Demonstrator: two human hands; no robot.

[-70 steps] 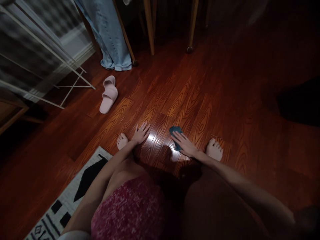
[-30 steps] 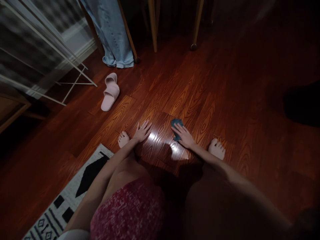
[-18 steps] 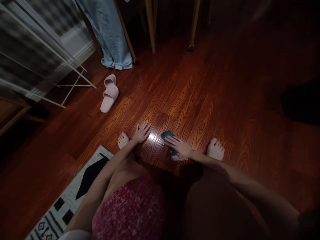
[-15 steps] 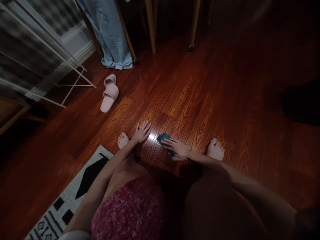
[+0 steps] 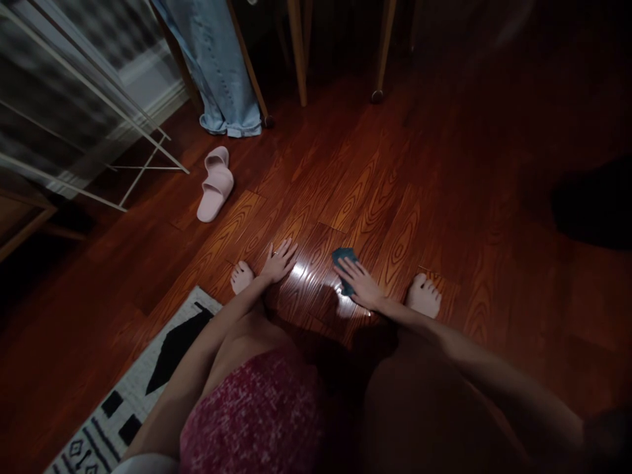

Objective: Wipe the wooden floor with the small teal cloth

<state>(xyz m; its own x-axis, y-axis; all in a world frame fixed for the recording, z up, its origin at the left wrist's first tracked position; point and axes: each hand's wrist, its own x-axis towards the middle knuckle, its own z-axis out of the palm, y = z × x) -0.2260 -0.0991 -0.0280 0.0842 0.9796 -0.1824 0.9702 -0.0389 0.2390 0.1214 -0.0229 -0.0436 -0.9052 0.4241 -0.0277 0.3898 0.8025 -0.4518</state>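
Note:
On the dark reddish wood floor (image 5: pixel 276 164), my right hand (image 5: pixel 363 284) lies flat on a dark teal cloth (image 5: pixel 345 253), pressing it down with its fingers stretched out. The far end of the cloth shows past the fingertips, and part of it is hidden under the palm. To the left, my left hand (image 5: pixel 280 261) rests open on the boards with fingers spread and a ring on one finger. A bright patch of reflected light shines between the two hands.
My bare left foot (image 5: pixel 241 278) and right foot (image 5: pixel 424 295) flank the hands. A pink slipper (image 5: pixel 216 185) lies ahead on the left, near a white folding rack (image 5: pixel 143 168). Blue jeans (image 5: pixel 224 79) hang by wooden legs (image 5: pixel 299 59). A patterned rug (image 5: pixel 162 382) lies lower left.
My right hand has slid the cloth to the right and slightly forward, away from my left hand. The left hand has stayed in place.

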